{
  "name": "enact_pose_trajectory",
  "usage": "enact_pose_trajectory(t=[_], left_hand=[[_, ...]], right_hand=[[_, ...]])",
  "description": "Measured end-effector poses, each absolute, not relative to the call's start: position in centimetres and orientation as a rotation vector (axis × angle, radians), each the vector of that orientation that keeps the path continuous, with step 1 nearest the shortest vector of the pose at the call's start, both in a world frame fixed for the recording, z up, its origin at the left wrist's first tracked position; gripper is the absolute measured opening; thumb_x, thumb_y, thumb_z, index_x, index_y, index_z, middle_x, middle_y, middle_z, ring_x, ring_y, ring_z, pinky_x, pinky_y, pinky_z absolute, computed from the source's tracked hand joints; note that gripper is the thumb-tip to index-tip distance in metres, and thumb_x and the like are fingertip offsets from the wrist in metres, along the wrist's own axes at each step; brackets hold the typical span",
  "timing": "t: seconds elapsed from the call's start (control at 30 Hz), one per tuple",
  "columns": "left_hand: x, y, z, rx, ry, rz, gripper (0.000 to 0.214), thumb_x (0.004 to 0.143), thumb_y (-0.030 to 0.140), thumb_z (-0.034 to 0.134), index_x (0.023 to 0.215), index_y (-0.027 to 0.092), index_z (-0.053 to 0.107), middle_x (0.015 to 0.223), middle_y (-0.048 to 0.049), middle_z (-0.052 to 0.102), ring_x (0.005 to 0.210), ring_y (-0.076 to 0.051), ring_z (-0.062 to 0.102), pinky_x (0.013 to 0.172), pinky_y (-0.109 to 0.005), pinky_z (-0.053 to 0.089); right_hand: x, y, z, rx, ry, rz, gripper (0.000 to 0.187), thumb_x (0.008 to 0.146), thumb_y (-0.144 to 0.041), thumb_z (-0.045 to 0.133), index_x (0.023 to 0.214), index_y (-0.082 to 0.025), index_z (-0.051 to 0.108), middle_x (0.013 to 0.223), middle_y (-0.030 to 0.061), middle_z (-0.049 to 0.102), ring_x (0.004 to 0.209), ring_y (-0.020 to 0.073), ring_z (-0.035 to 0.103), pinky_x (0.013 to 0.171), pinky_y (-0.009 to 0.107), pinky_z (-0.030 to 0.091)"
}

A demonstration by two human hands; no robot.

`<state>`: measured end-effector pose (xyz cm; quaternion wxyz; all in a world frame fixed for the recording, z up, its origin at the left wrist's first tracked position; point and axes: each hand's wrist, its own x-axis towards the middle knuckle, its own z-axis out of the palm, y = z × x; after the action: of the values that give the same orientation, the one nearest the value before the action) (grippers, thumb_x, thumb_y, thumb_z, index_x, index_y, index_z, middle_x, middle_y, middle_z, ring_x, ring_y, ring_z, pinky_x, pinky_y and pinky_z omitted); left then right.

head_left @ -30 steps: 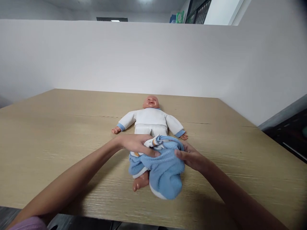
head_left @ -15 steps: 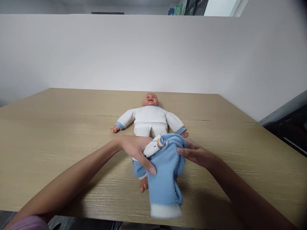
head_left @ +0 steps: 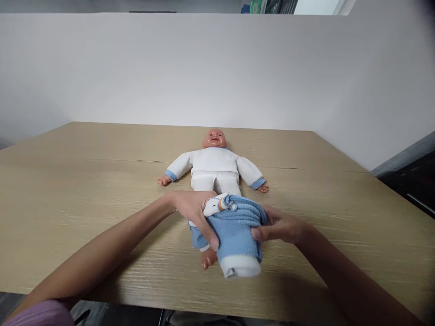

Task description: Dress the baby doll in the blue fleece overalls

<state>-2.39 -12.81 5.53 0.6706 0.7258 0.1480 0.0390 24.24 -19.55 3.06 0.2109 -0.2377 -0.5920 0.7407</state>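
Note:
A baby doll (head_left: 215, 158) lies on its back on the table, head away from me, in a white top with blue cuffs. Around its lower legs are blue fleecy trousers (head_left: 238, 237) with white hems and a white animal patch. My left hand (head_left: 199, 215) grips the trousers near the patch, thumb on top. On the other side my right hand (head_left: 277, 224) pinches the bunched fabric, thumb in front. One bare doll foot (head_left: 208, 259) sticks out of the left trouser leg; the other foot is hidden inside the fabric.
The wooden table (head_left: 102, 181) extends to both sides and behind the doll. A white partition (head_left: 204, 68) rises at its far edge. A dark object (head_left: 414, 176) stands beyond the table's right edge.
The right trouser leg has been gathered up into folds, and its white hem has moved up, away from me. My right hand has shifted slightly lower along the fabric.

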Motion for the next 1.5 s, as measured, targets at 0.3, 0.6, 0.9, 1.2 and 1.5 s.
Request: enact_pose_trajectory(t=[0.3,0.6,0.9,1.2,1.5], left_hand=[[-3.0,-12.1,5.2,1.603,0.292,0.123,0.039,0.083,0.052,0.085,0.091,0.016,0.072,0.075,-0.0013,0.069,0.076,-0.020,0.066,0.074,-0.030,0.061],[-1.9,-13.3,5.5,1.630,0.385,0.227,0.047,0.074,0.045,0.087,0.109,0.018,0.072,0.097,-0.0021,0.073,0.088,-0.020,0.066,0.079,-0.029,0.054],[-1.5,-16.0,7.8,2.191,0.668,0.076,0.045,0.083,0.035,0.074,0.122,0.018,0.061,0.101,-0.0049,0.072,0.092,-0.027,0.069,0.078,-0.034,0.050],[-0.6,-17.5,6.8,2.470,0.804,-0.278,0.064,0.082,0.039,0.082,0.133,0.019,0.046,0.100,-0.0087,0.073,0.090,-0.033,0.073,0.069,-0.034,0.048],[0.1,-18.1,6.9,2.327,0.796,-0.275,0.072,0.081,0.036,0.084,0.137,0.022,0.039,0.111,-0.0096,0.072,0.099,-0.031,0.072,0.080,-0.035,0.052]], right_hand=[[24.4,-20.2,3.2,-0.679,-1.618,1.947,0.057,0.090,-0.060,0.085,0.126,-0.017,0.073,0.090,0.0032,0.075,0.084,0.0186,0.070,0.077,0.027,0.056],[20.5,-24.8,4.1,-1.183,-1.260,1.277,0.045,0.093,-0.045,0.077,0.131,-0.020,0.073,0.118,0.0070,0.080,0.107,0.0271,0.072,0.097,0.037,0.058],[14.2,-33.0,-3.7,-1.408,-0.920,1.127,0.082,0.095,-0.056,0.076,0.165,-0.025,0.046,0.153,0.0157,0.066,0.154,0.0399,0.049,0.120,0.053,0.051],[15.9,-35.0,-5.8,-1.649,-1.217,0.537,0.022,0.099,-0.042,0.070,0.114,-0.026,0.071,0.107,0.0128,0.075,0.099,0.0356,0.070,0.087,0.043,0.055],[16.0,-34.9,-5.8,-1.565,-1.179,0.322,0.025,0.100,-0.031,0.059,0.120,-0.022,0.073,0.138,0.0168,0.059,0.128,0.0364,0.061,0.106,0.049,0.051]])
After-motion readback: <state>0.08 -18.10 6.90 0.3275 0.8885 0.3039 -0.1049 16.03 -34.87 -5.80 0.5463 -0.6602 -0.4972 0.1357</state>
